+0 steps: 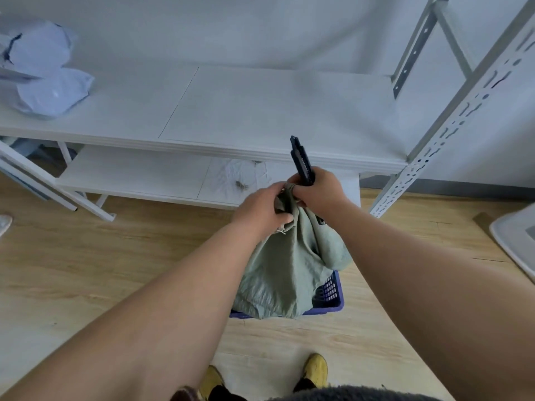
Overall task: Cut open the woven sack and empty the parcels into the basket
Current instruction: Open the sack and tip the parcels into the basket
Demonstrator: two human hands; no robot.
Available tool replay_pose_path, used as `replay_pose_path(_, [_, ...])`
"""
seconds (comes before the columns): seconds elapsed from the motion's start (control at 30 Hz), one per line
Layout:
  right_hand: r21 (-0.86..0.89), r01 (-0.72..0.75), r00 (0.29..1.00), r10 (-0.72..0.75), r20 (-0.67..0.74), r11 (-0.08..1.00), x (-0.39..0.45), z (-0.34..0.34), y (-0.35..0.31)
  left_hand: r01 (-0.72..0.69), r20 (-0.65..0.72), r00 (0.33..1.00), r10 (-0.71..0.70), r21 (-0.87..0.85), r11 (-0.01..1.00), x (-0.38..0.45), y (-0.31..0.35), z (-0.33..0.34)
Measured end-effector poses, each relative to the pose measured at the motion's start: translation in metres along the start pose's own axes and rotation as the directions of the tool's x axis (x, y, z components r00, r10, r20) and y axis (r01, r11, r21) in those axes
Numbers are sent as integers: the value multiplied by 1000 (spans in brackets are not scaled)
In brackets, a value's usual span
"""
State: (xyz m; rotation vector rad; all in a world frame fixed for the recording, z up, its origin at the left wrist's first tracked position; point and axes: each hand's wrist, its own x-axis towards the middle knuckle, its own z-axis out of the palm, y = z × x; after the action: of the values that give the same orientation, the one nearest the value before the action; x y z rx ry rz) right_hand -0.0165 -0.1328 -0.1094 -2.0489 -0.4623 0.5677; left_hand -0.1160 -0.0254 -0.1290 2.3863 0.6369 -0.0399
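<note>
Sack: the green woven sack [289,270] hung bunched at its top from both hands, its lower end draped into the blue plastic basket [333,296] on the wooden floor [86,270].
Left hand: the left hand [260,209] had its fingers curled tight round the gathered neck of the sack.
Right hand: the right hand [318,189] gripped the same neck and also a black utility knife [301,160], which pointed up and away; whether its blade was out could not be told.
Parcels: none showed; the sack hid the basket's inside.
Risk: the knife sat just beside the left fingers, so a slip while shifting grip would likely nick them; a loosened hold could drop the sack beside the basket.
Edges: the white shelf [260,111] edge ran just beyond the knife tip.
Room: open floor lay on both sides of the basket.
</note>
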Motion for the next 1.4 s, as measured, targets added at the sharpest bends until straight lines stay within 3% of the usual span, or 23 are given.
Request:
replay_pose_path(0.13, [4, 16, 998, -16, 60, 1000, 3, -15, 14, 92, -139, 986, -97, -36, 995, 8, 14, 19])
replay_pose_path(0.23, [3, 13, 1000, -13, -28, 1000, 8, -24, 18, 108, -245, 960, -132, -108, 988, 13, 22, 15])
replay_pose_path(0.33, [16, -21, 985, 23, -171, 1000, 16, -31, 20, 98, -481, 864, -147, -126, 987, 12, 16, -5])
replay_pose_path(0.43, [-2, -29, 983, 28, -182, 1000, 16, -22, 20, 134, -282, 953, -108, 75, 988, 5, 2, -17])
replay_pose_path(0.47, [-8, -22, 980, 20, -198, 1000, 15, -16, 19, 155, -335, 933, -130, 48, 987, 7, 0, -23])
replay_pose_path(0.53, [32, -21, 956, 30, -292, 999, 14, -8, 17, 140, -563, 808, -173, -102, 985, 15, 2, -39])
replay_pose_path(0.57, [51, -33, 944, 48, -327, 998, 15, -6, 16, 96, -556, 819, -144, -115, 989, 18, 4, -43])
replay_pose_path(0.63, [34, -64, 945, 72, -319, 997, 15, -4, 13, 30, -316, 948, -32, -13, 999, 20, 5, -46])
replay_pose_path(0.67, [12, -76, 952, 76, -297, 997, 15, -3, 12, 21, -280, 960, -23, -10, 1000, 19, 5, -47])
replay_pose_path(0.7, [0, -83, 954, 80, -289, 997, 15, -3, 11, 23, -349, 937, -36, -40, 999, 21, 5, -50])
replay_pose_path(0.77, [-1, -96, 940, 91, -329, 995, 17, -3, 8, -6, -581, 809, -93, -167, 986, 20, 12, -58])
replay_pose_path(0.8, [-1, -105, 933, 98, -346, 994, 17, -3, 8, -52, -607, 791, -74, -187, 981, 19, 16, -58])
replay_pose_path(0.9, [5, -115, 939, 110, -326, 993, 15, -1, 5, -80, -325, 944, 64, -37, 996, 13, 12, -51])
replay_pose_path(0.93, [-2, -115, 942, 109, -317, 993, 14, -1, 5, -58, -324, 945, 40, -45, 997, 13, 9, -52])
replay_pose_path(1.03, [-29, -117, 936, 100, -336, 993, 13, -3, 5, -99, -570, 821, -19, -176, 979, 19, 6, -65])
replay_pose_path(1.13, [-29, -123, 941, 107, -322, 992, 14, -5, 5, -114, -280, 957, 82, -103, 988, 19, 5, -65])
replay_pose_path(1.17, [-25, -127, 940, 112, -323, 992, 14, -5, 6, -134, -309, 946, 96, -104, 985, 17, 5, -64])
replay_pose_path(1.23, [-16, -135, 934, 122, -337, 991, 14, -6, 8, -213, -567, 817, 106, -127, 969, 16, 7, -66])
replay_pose_path(1.27, [-15, -129, 934, 117, -338, 992, 14, -6, 8, -225, -599, 792, 115, -113, 968, 16, 6, -65])
replay_pose_path(1.33, [-26, -112, 944, 98, -316, 993, 14, -4, 9, -126, -367, 924, 102, -40, 991, 16, -2, -59])
replay_pose_path(1.37, [-26, -105, 946, 92, -310, 994, 14, -3, 9, -49, -240, 969, 54, 30, 998, 17, -8, -54])
replay_pose_path(1.4, [-23, -102, 947, 90, -307, 995, 13, -2, 10, 7, -209, 978, 16, 106, 994, 16, -12, -50])
